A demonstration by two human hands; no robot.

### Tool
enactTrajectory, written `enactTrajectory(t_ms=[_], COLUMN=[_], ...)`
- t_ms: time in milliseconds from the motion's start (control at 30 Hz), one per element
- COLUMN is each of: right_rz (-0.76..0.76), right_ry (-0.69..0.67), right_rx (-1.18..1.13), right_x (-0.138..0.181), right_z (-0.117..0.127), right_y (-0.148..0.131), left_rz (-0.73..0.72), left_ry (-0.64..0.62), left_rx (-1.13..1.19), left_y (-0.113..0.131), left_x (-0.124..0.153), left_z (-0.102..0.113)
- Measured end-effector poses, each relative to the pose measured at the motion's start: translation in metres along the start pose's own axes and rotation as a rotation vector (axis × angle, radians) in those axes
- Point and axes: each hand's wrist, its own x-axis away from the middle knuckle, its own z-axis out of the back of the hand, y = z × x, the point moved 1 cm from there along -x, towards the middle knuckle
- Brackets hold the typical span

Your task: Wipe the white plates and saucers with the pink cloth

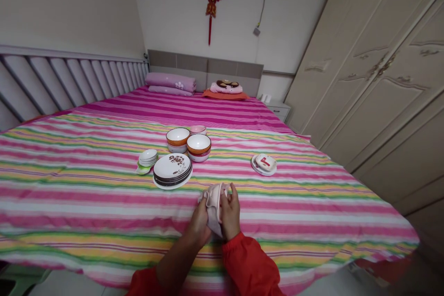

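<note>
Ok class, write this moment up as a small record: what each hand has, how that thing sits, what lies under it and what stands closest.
Left hand: on the pale bowl
Right hand: on the same bowl, opposite side
Bowl: tilted, between both hands
Under it: striped bedspread
Closest: stacked plates
Also near: orange-lined bowls; small dishes
</note>
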Motion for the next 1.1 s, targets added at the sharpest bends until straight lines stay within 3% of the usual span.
enactTrajectory(t_ms=[100,167,267,333,433,767,1100], right_rz=[0.040,0.158,0.339,0.374,0.355,0.300,0.280], right_ry=[0.093,0.120,0.078,0.046,0.069,0.142,0.145], right_rx=[0.121,0.193,0.253,0.261,0.242,0.268,0.267], right_x=[-0.002,-0.002,-0.002,-0.002,-0.004,-0.011,-0.013], right_z=[0.004,0.006,0.006,0.006,0.005,0.012,0.017], right_y=[0.002,0.000,-0.007,-0.010,-0.011,-0.015,-0.022], left_rz=[0.016,0.005,-0.023,-0.025,-0.003,0.056,0.057], left_ry=[-0.075,-0.094,-0.066,-0.032,-0.022,-0.167,-0.123], left_rx=[0.000,0.012,0.052,0.072,0.091,0.056,0.011], left_y=[-0.001,-0.002,-0.003,-0.004,-0.008,-0.012,-0.006], left_x=[-0.002,-0.003,-0.004,-0.005,-0.007,0.004,0.021], left_z=[0.002,0.004,0.006,0.008,0.012,0.010,0.010])
